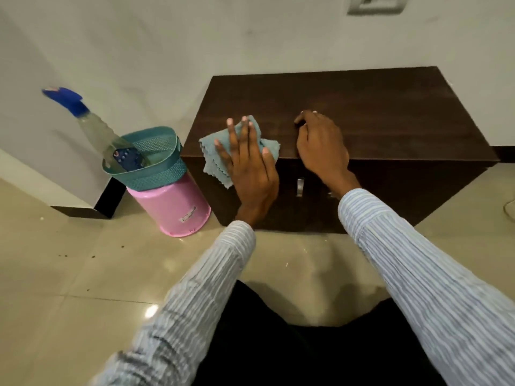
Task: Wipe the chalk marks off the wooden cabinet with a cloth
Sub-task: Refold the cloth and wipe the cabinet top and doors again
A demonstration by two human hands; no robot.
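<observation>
A low dark wooden cabinet [376, 112] stands against the white wall. A light blue-green cloth [216, 160] lies over its front left edge, partly hanging down the front. My left hand [250, 168] presses flat on the cloth with straight fingers. My right hand [320, 143] rests on the cabinet top near the front edge, fingers curled down onto the wood and holding nothing. No chalk marks show clearly on the dark top.
Left of the cabinet an upturned pink bucket [172, 210] carries a teal basket [156, 168] with a spray bottle [92, 126] leaning out. Metal handles [300, 186] sit on the cabinet front. Beige tiled floor [69, 274] lies in front; a wall switch [376, 4] is above.
</observation>
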